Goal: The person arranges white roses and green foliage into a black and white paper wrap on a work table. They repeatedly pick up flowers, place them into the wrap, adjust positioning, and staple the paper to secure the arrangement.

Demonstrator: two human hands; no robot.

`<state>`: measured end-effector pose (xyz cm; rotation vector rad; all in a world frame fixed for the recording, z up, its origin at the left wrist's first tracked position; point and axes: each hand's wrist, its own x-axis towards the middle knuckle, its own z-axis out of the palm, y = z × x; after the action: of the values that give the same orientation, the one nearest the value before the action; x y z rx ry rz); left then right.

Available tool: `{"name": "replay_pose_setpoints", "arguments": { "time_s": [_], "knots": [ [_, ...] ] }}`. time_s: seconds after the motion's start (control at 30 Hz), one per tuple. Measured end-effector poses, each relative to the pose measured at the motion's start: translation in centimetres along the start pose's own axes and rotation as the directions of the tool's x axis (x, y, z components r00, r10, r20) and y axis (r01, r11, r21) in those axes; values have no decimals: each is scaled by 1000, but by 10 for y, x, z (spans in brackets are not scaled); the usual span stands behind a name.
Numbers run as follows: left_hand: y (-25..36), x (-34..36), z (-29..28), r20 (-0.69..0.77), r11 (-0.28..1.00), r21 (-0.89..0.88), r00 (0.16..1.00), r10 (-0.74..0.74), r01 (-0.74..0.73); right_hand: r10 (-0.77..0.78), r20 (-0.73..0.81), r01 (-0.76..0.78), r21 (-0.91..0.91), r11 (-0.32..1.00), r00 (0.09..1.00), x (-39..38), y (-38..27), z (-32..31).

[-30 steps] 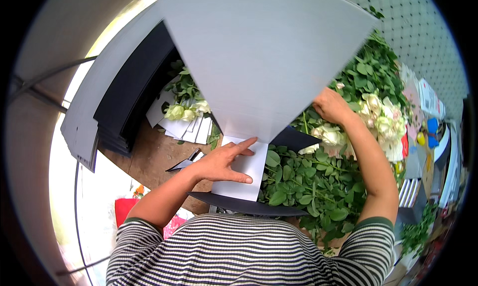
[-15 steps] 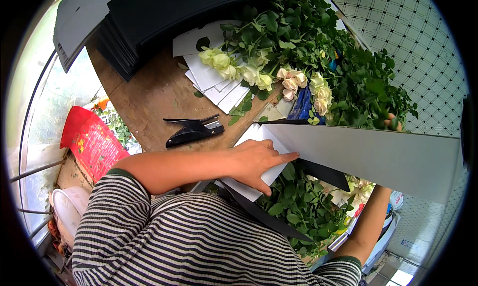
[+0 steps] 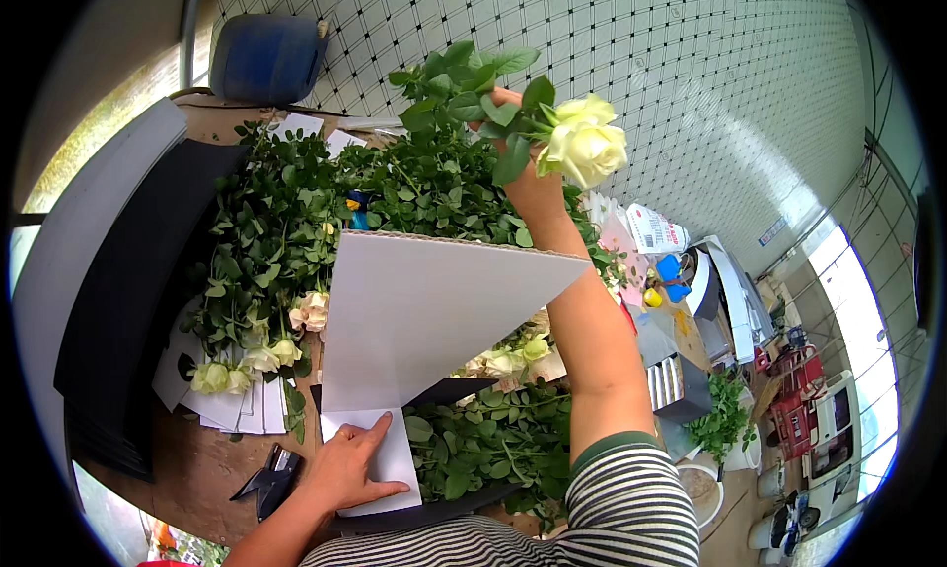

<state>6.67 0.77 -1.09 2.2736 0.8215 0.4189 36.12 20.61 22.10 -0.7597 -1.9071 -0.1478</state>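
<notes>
My right hand [image 3: 523, 143] is raised high and grips a leafy stem bearing a pale yellow-white rose [image 3: 584, 145]. My left hand [image 3: 347, 465] lies flat on the lower flap of a white corrugated sheet [image 3: 424, 305] that stands folded up in front of me. Under the sheet lies a bunch of green stems and leaves [image 3: 483, 439] on a dark sheet [image 3: 434, 513].
A black stapler [image 3: 268, 476] lies on the wooden table [image 3: 192, 468] by my left hand. Several pale roses [image 3: 252, 355] rest on white cards at left. A stack of dark and grey sheets [image 3: 109, 291] stands far left. A heap of greenery [image 3: 395, 187] fills the back, before a tiled wall [image 3: 691, 83].
My right hand has come up from behind the white sheet, lifting a rose high. The view has swung from the table's left side toward the wall and right. My left hand stays on the flap.
</notes>
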Motion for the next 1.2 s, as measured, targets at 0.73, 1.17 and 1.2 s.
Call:
{"name": "replay_pose_setpoints", "arguments": {
  "time_s": [0.73,1.17,1.2],
  "knots": [
    [-2,-4,-7,-43,975,-194,991,-123,113,-153,821,83,128,988,551,-74,-36,175],
    [-4,11,-18,179,712,-618,942,-284,332,456,858,137,-494,859,236,-240,6,30],
    [-3,7,-21,173,708,-616,936,-306,345,411,870,145,-459,876,272,-225,-1,34]
  ]
}}
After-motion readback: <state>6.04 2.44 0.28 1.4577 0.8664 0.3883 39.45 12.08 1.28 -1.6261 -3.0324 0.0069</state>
